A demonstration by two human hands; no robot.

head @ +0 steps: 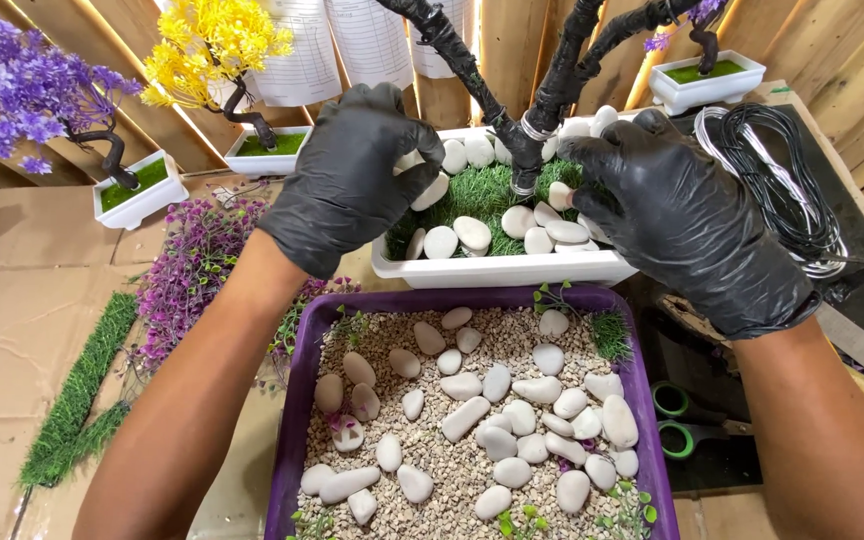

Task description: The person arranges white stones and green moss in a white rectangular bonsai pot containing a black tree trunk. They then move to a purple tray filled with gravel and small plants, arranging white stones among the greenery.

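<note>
Working over a white rectangular planter (pixel 502 268) with both hands in black gloves. Left hand (pixel 347 175) sits at the planter's left end, fingers (pixel 407 135) curled down onto a white pebble (pixel 410 160) at the rim; looks pinched, though the glove hides most of the stone. Right hand (pixel 677 215) is at the right end, fingers (pixel 587 150) bent narrow, tips on the pebbles beside the trunk; can't tell if it holds one. Planter carries fake grass (pixel 482 195), scattered white stones and a dark wrapped trunk (pixel 527 150) that forks upward out of view, with a metal band at its base. The trunk stands between the two hands. Directly in front, nearer the camera, a purple tray (pixel 297 420) of fine gravel and more white pebbles touches or nearly touches the planter's front wall. Left of it: loose purple foliage (pixel 187 270) and a green grass strip (pixel 77 395) on the cardboard-covered tabletop (pixel 12 300). At the back: a finished purple tree (pixel 37 95) and a yellow tree (pixel 207 45) in small white pots, another white pot (pixel 707 80) at back right. On the right: a coil of black wire (pixel 782 185), just beside the right wrist, and green-handled scissors (pixel 687 420) below it.
</note>
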